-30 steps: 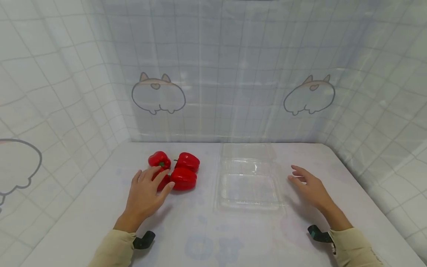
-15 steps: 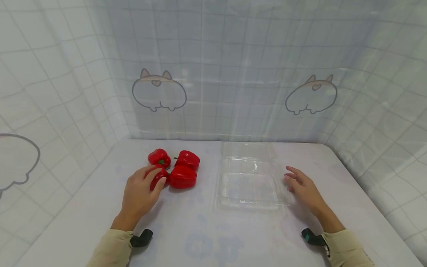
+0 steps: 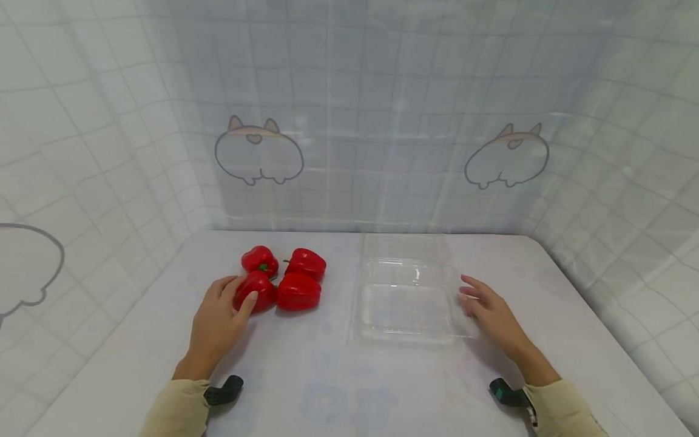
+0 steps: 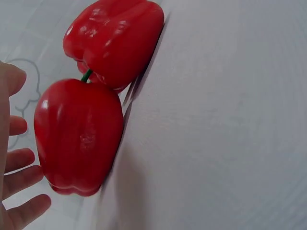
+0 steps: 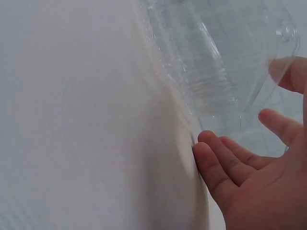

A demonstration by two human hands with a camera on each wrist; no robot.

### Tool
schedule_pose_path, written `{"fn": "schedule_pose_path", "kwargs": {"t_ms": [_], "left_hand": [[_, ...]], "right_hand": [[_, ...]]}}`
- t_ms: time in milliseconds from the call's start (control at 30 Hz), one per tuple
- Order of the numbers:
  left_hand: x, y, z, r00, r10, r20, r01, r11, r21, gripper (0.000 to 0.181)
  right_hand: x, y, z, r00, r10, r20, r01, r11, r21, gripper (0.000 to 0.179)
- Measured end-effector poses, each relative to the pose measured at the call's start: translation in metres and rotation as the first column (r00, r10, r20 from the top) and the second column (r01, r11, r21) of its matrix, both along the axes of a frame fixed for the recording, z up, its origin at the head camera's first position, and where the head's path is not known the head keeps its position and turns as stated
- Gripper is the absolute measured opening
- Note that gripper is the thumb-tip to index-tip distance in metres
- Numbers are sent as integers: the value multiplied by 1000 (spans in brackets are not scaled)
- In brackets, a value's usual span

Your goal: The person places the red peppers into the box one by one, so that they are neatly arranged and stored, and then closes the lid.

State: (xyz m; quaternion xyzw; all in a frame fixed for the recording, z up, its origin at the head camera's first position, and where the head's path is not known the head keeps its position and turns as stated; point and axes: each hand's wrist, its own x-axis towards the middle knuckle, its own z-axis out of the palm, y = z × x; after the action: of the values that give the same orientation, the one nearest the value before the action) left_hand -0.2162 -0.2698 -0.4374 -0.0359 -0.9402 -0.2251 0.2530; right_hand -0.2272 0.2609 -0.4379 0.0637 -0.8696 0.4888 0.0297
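The head view shows four red peppers (image 3: 299, 291) clustered left of centre, with the left hand (image 3: 215, 318) at the left side of the lower-left pepper (image 3: 255, 291), fingers loosely spread. The left wrist view frames just two peppers, revealing a green stem (image 4: 87, 75) wedged between them and separated fingertips at the left edge; whether they touch, I cannot tell. Well apart, the right hand (image 3: 494, 315) reaches the right edge of the clear container (image 3: 406, 309), its fingers apart; the right wrist view reveals a fingertip overlapping the plastic, contact unclear. Faint bluish prints (image 3: 323, 403) at lower centre are too pale to read
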Motion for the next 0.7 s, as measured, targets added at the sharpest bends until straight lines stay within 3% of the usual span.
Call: {"fn": "schedule_pose_path", "kwargs": {"t_ms": [300,700], "left_hand": [[1,-5,-1,993,3,121,-11,998,58,60],[-3,-6,-5,980,-5,200,-7,998,57,77]], "right_hand": [[7,-2,0,996,78,-52,-77,997,17,60],[7,-1,-5,985,165,-54,-165,986,6,64]]}}
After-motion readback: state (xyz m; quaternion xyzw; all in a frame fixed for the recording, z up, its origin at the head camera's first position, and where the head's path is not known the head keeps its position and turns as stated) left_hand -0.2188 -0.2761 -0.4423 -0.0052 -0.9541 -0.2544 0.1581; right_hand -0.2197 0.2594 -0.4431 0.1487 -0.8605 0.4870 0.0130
